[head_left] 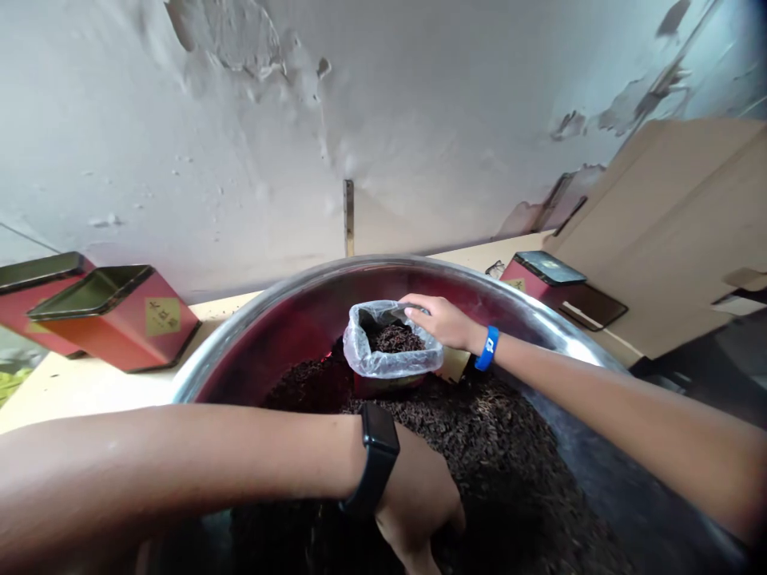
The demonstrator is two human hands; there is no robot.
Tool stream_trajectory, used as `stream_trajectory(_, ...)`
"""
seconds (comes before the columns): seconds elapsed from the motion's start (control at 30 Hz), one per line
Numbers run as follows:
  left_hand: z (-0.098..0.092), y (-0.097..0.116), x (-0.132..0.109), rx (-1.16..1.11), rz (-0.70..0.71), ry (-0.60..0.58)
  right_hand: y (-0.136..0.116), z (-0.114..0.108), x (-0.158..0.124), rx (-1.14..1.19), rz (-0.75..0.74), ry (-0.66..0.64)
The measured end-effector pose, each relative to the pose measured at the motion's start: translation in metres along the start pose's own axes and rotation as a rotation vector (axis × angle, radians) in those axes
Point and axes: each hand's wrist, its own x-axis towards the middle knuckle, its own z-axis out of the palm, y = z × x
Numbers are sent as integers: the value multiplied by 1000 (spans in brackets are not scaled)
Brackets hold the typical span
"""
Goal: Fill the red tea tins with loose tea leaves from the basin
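Observation:
A tin lined with a clear plastic bag (pixel 392 363) stands in a large round metal basin (pixel 240 339), with dark loose leaves inside it. My right hand (pixel 447 319) grips the right back rim of this lined tin, thumb and fingers at the bag's edge. A blue band is on that wrist. My left hand (pixel 423 499), below a black watch, reaches down at the dark leaves (pixel 509 435) in front of the tin. Its fingertips are hidden in shadow, so what they hold cannot be made out.
Two open red tins (pixel 135 327) stand on the pale table (pixel 101 391) at the left. Another red tin (pixel 536 275) is behind the basin at the right, beside a cardboard box (pixel 671 239). A peeling wall rises behind.

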Motion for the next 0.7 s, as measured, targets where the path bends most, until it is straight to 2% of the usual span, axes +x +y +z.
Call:
stream_trajectory(0.07, -2, -1, 0, -26, 32, 0, -1, 0, 0, 3, 8, -4)
stream_trajectory(0.17, -7, -2, -4, -52, 54, 78, -3, 0, 0, 3, 22, -9)
stream_trajectory(0.43, -23, -14, -31, -276, 149, 443, -2, 1, 1, 15, 35, -10)
stream_trajectory(0.57, -33, -28, -45, -317, 103, 603, -5, 1, 1, 31, 46, 5)
stream_trajectory(0.7, -42, -50, -52, -261, 36, 782, -6, -2, -1, 95, 72, -28)
